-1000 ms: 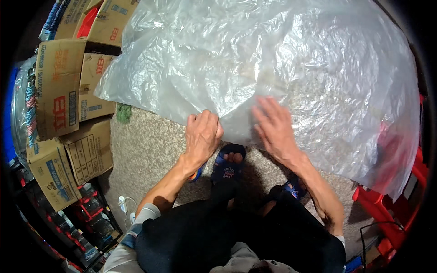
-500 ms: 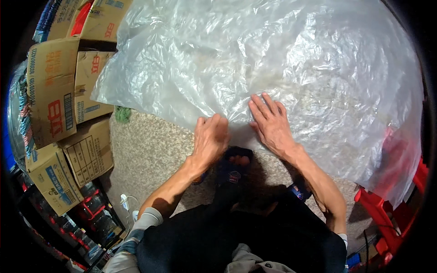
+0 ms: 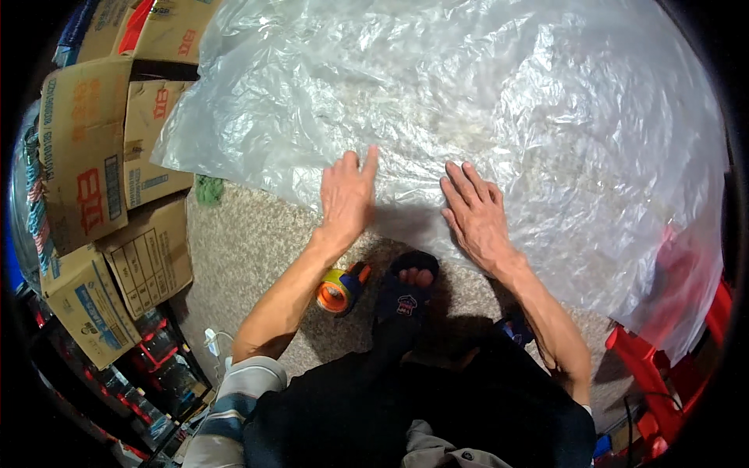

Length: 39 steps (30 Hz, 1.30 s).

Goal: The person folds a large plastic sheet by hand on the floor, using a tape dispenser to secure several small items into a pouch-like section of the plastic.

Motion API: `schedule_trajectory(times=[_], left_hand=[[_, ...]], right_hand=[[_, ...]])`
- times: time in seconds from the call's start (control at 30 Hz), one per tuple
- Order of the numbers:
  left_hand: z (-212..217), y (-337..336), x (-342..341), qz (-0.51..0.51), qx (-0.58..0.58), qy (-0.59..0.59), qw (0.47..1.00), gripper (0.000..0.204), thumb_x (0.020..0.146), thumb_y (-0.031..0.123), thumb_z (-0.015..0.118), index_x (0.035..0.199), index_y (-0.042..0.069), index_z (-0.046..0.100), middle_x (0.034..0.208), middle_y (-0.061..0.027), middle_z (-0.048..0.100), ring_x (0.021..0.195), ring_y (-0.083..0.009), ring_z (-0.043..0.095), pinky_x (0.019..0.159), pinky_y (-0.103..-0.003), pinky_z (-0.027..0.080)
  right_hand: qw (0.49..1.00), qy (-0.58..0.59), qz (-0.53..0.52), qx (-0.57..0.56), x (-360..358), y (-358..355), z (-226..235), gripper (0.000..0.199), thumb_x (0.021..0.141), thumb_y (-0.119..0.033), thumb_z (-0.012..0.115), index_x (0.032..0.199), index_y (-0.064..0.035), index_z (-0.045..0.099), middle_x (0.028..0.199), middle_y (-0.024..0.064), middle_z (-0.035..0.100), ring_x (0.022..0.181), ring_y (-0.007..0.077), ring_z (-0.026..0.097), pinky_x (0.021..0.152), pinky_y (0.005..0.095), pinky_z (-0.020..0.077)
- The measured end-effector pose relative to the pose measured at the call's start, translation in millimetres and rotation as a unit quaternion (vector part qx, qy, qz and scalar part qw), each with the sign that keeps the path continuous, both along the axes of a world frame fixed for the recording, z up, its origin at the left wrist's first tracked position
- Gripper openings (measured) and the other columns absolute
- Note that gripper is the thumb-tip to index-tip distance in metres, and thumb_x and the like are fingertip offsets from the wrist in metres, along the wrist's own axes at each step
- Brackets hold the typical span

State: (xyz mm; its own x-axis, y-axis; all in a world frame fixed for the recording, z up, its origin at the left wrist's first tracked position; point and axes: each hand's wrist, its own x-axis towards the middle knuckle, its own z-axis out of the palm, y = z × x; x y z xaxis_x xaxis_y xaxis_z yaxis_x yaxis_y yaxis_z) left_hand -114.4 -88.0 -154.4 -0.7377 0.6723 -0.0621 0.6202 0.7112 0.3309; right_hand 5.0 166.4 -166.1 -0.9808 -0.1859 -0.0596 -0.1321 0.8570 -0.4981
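Observation:
A large sheet of clear, crinkled plastic film point(image 3: 421, 93) is spread over the floor in front of me. My left hand point(image 3: 347, 195) is at its near edge, index finger stretched forward and the other fingers slightly bent, with nothing visible in it. To the right, my right hand point(image 3: 477, 218) lies flat on the film with its fingers spread. Between the hands the near edge of the film runs slightly wrinkled. Below my left wrist, on the floor, sits an orange, yellow and blue object with a round hole point(image 3: 335, 292), resembling a tape roll on a dispenser.
Stacked cardboard boxes point(image 3: 87, 148) stand along the left, above a dark shelf with red-trimmed goods point(image 3: 160, 355). Red plastic legs point(image 3: 644, 366) rise at the right, under the film's corner. My slippered foot point(image 3: 409, 285) is on the speckled floor point(image 3: 246, 242). A green clump point(image 3: 208, 189) lies by the boxes.
My left hand has moved forward and left, its bunched fingers opening with the index finger extended. My right hand has shifted slightly right. The orange and yellow object has come into view.

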Motion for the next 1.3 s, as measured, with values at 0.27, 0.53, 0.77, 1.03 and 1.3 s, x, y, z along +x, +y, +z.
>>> schedule_trajectory(times=[0.27,0.53,0.77,1.03,1.3], left_hand=[[-20,-9,-9,0.052,0.072,0.049,0.995,0.049,0.099,0.009,0.066,0.146,-0.001,0.055,0.091,-0.0134,0.051,0.083,-0.0271,0.051,0.071,-0.042,0.038],[-18,14,-29,0.053,0.11,0.04,0.992,0.044,0.1,0.009,0.066,0.144,0.006,0.059,0.089,-0.01,0.05,0.077,-0.0241,0.047,0.071,-0.041,0.035],[-11,24,-48,0.061,0.161,0.012,0.985,0.012,0.096,0.001,0.064,0.107,0.005,0.064,0.09,-0.0105,0.053,0.079,-0.0261,0.053,0.075,-0.041,0.039],[-9,20,-68,-0.001,0.075,0.055,0.996,0.007,0.095,-0.001,0.061,0.1,0.004,0.058,0.091,-0.014,0.055,0.079,-0.0317,0.055,0.072,-0.042,0.041],[-9,17,-61,-0.005,0.031,0.073,0.997,0.023,0.096,0.003,0.064,0.119,0.003,0.065,0.095,-0.0145,0.058,0.083,-0.0341,0.058,0.075,-0.045,0.044]], right_hand=[[1.0,0.003,-0.003,-0.001,2,3,1,0.047,0.103,-0.018,0.064,0.147,-0.0034,0.057,0.167,0.0128,0.039,0.155,0.0329,0.033,0.117,0.0518,0.0359],[0.999,0.007,-0.021,-0.026,-2,1,1,0.041,0.098,-0.004,0.063,0.138,-0.0078,0.065,0.163,0.0141,0.044,0.151,0.0366,0.038,0.114,0.0541,0.0373],[0.998,0.029,-0.027,-0.05,-2,4,-4,0.032,0.095,-0.003,0.065,0.126,-0.0076,0.072,0.159,0.0152,0.049,0.147,0.0371,0.042,0.113,0.0547,0.0376],[0.995,0.042,-0.038,-0.081,-3,-1,-8,0.026,0.096,-0.005,0.065,0.121,-0.0072,0.072,0.158,0.0156,0.049,0.146,0.0376,0.043,0.113,0.0548,0.0377],[0.995,0.041,-0.048,-0.073,1,7,-10,0.017,0.093,-0.003,0.064,0.11,-0.0052,0.067,0.156,0.0139,0.051,0.145,0.0376,0.044,0.113,0.0521,0.0394]])
